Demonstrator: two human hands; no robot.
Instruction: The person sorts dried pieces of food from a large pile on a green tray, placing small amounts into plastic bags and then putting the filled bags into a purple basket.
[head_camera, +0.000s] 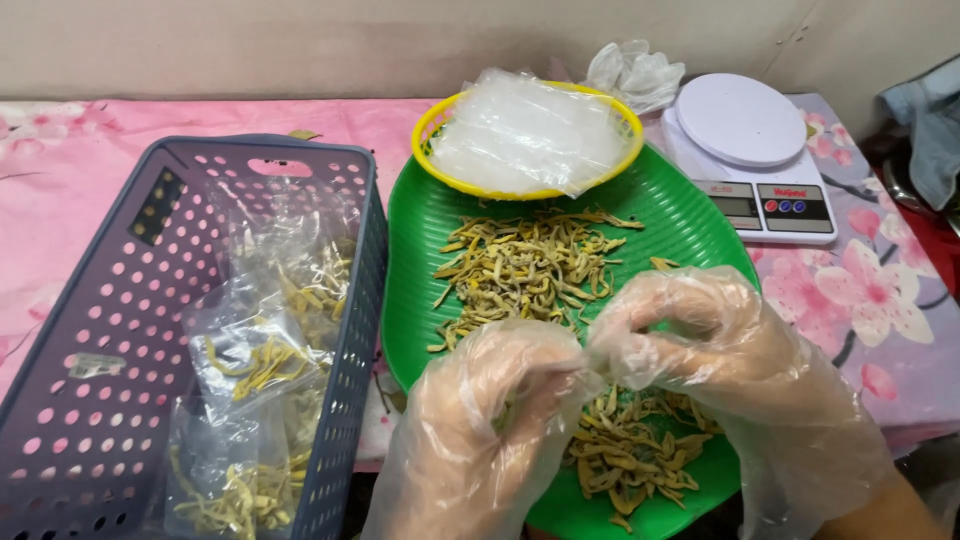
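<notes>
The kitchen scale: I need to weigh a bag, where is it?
In the head view the white kitchen scale sits at the upper right on the flowered cloth, just right of the green tray and yellow basket.

The dried strips are thin, curled slivers of yellow-tan plant matter, each short and bent, some with darker brown edges. They lie loose in two heaps on the green tray, a broad ribbed plastic tray of rounded shape. The larger heap spreads across the middle of the tray, flat and scattered at its edges, with a few stray pieces lying apart toward the right rim. The smaller heap lies at the near end, partly hidden under the gloved hands, its pieces piled more thickly. Bare green ribbing shows between the two heaps and along the left side.
</notes>
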